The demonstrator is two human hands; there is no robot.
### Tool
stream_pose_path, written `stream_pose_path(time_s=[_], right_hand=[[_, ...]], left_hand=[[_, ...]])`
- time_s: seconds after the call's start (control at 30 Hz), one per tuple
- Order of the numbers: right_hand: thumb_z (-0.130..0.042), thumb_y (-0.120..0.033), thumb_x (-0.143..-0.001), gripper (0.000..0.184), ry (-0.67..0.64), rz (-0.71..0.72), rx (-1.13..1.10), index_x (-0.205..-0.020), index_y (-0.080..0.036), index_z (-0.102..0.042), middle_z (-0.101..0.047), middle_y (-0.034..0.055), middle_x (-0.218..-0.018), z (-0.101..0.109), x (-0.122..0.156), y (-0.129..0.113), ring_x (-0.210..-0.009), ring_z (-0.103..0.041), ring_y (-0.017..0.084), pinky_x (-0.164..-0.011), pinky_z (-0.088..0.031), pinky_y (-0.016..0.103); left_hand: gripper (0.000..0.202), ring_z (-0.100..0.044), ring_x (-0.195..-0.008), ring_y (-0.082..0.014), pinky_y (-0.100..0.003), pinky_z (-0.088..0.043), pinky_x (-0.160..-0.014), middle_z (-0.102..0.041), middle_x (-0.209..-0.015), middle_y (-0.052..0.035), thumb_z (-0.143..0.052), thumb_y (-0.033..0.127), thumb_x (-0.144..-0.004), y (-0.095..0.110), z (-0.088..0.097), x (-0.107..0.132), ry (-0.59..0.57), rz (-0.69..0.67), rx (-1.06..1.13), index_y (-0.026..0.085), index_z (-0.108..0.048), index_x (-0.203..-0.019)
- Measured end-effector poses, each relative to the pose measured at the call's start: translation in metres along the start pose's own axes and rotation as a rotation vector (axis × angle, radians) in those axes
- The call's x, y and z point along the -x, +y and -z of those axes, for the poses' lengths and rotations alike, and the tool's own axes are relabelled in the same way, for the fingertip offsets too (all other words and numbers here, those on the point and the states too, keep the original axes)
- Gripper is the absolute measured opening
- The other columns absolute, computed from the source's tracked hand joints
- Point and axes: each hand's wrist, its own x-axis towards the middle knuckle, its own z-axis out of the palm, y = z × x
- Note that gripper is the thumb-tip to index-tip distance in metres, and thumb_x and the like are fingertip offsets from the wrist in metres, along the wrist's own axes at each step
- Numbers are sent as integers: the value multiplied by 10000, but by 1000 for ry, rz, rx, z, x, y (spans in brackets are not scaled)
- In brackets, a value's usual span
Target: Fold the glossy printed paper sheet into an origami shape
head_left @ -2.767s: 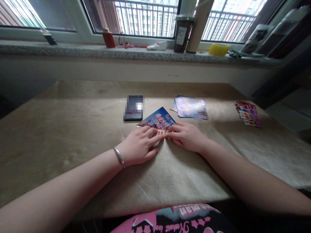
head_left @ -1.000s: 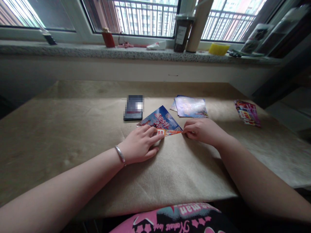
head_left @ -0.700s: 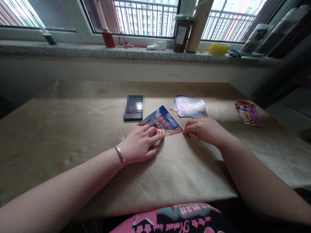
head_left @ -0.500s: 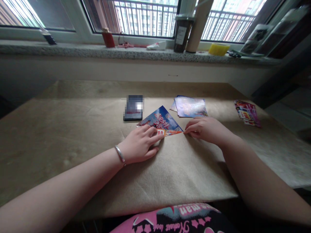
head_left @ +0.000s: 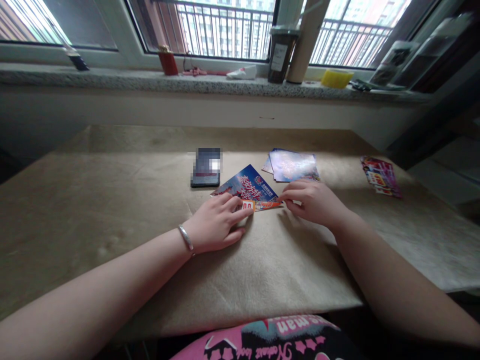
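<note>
A colourful printed leaflet [head_left: 249, 186], blue with red and white lettering, lies folded to a triangular shape on the table in front of me. My left hand [head_left: 221, 220] rests on its lower left part with the fingers stretched out, hiding that corner. Under my left fingertips, an orange-and-white strip shows along the near edge. At the leaflet's right corner, my right hand [head_left: 305, 201] has its fingers bent and the fingertips closed on the paper. A silver bracelet [head_left: 186, 237] circles my left wrist.
A dark, pixelated phone-like object [head_left: 205, 170] lies behind my left hand. More leaflets [head_left: 294, 165] are stacked beyond my right hand. Small colourful cards [head_left: 380, 176] lie fanned at the right. The stone windowsill [head_left: 225, 85] holds a red container, a lidded jar and a yellow sponge-like block.
My right hand has shifted slightly left and up, its fingertips now over the leaflet's right corner. My left hand stays in place on the paper.
</note>
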Motion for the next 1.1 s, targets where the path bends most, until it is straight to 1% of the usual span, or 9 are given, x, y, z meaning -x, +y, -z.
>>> stream_pose_path(time_s=[0.07,0.13,0.2,0.27,0.47,0.57,0.67,0.87,1.1], right_hand=[[-498,-189,-867,236,1,59,-71,-941,-228,-719,-694,34,-911,-5,-3,-7,-817,-594,157,-725,-454,287],[-490,-197,-881,257,-18,81,-94,-1004,-236,-712,-693,38,-930,-11,-7,-15,-818,-585,155,-734,-461,293],[-487,-201,-888,261,-49,94,-105,-1010,-239,-714,-689,44,-944,-17,-9,-20,-835,-581,161,-740,-468,301],[-492,-186,-882,263,-50,91,-147,-1014,-228,-716,-683,54,-966,-21,-12,-23,-855,-583,161,-761,-475,302],[-487,-176,-880,313,-43,142,-213,-1100,-262,-693,-670,56,-985,-24,-15,-25,-858,-585,165,-769,-485,309],[-469,-185,-890,304,-31,145,-185,-1070,-254,-703,-671,61,-972,-24,-16,-27,-847,-586,168,-750,-486,306],[-450,-200,-901,291,-30,154,-132,-1027,-233,-711,-672,67,-953,-24,-18,-29,-830,-581,171,-722,-481,301],[-444,-195,-901,283,-26,167,-94,-1018,-233,-699,-666,57,-933,-24,-20,-30,-820,-570,167,-704,-462,285],[-473,-157,-862,259,-30,147,-84,-974,-222,-698,-658,66,-945,-26,-19,-30,-827,-564,164,-712,-451,286]], left_hand=[[445,-465,-1052,-264,-431,-388,-978,-544,-1141,-91,-446,424,-892,0,0,0,0,3,5,237,-498,-1293],[452,-459,-1054,-272,-441,-391,-967,-537,-1144,-95,-449,426,-886,1,-1,0,-9,14,12,242,-494,-1296],[456,-452,-1060,-281,-454,-390,-960,-530,-1149,-101,-445,429,-883,1,-2,0,-20,27,20,243,-495,-1296],[464,-443,-1068,-289,-460,-388,-955,-518,-1156,-105,-442,436,-881,0,-3,0,-28,35,24,249,-491,-1303],[496,-435,-1055,-276,-448,-385,-934,-494,-1130,-82,-456,441,-871,-1,-5,-1,-44,49,42,337,-428,-1356],[480,-428,-1044,-274,-456,-368,-941,-489,-1115,-76,-463,439,-867,-1,-5,-2,-31,69,49,348,-449,-1338],[446,-420,-1027,-270,-453,-353,-952,-490,-1092,-73,-472,438,-864,0,-5,-4,-8,69,40,332,-496,-1297],[437,-415,-1016,-263,-442,-343,-960,-500,-1066,-69,-481,431,-866,-1,-5,-6,30,45,21,316,-501,-1288],[379,-436,-1028,-271,-455,-358,-949,-521,-1086,-86,-471,409,-876,-7,-6,-4,27,-4,46,272,-546,-1221]])
